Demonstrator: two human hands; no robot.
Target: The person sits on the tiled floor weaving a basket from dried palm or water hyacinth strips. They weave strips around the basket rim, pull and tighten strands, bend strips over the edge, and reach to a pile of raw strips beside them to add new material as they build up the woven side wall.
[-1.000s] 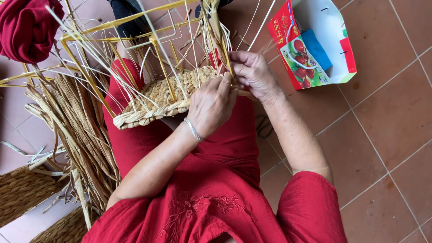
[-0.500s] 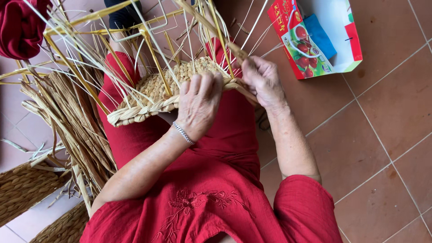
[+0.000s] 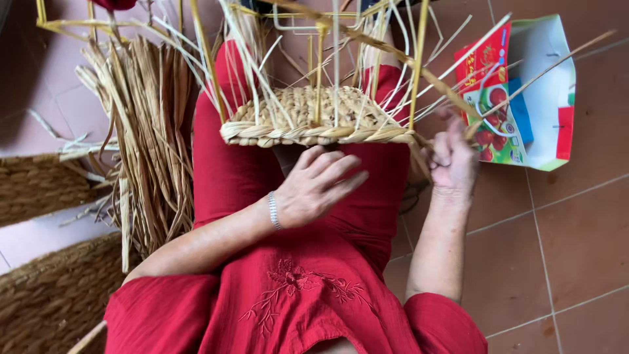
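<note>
- Straw-coloured strand (image 3: 524, 82) sits pinched in your right hand (image 3: 452, 160), fingers closed narrowly around its lower end; its long axis climbs up and to the right.
- The half-woven basket (image 3: 314, 118) rests on your red-clothed lap (image 3: 295, 262), just left of that grip, with its braided rim (image 3: 308, 134) facing you.
- Your left hand (image 3: 318, 187) hovers loosely open, holding nothing, just below the rim.
- A bundle of loose straw (image 3: 147, 131) lies at your left, a colourful paper bag (image 3: 524, 98) at your right.
</note>
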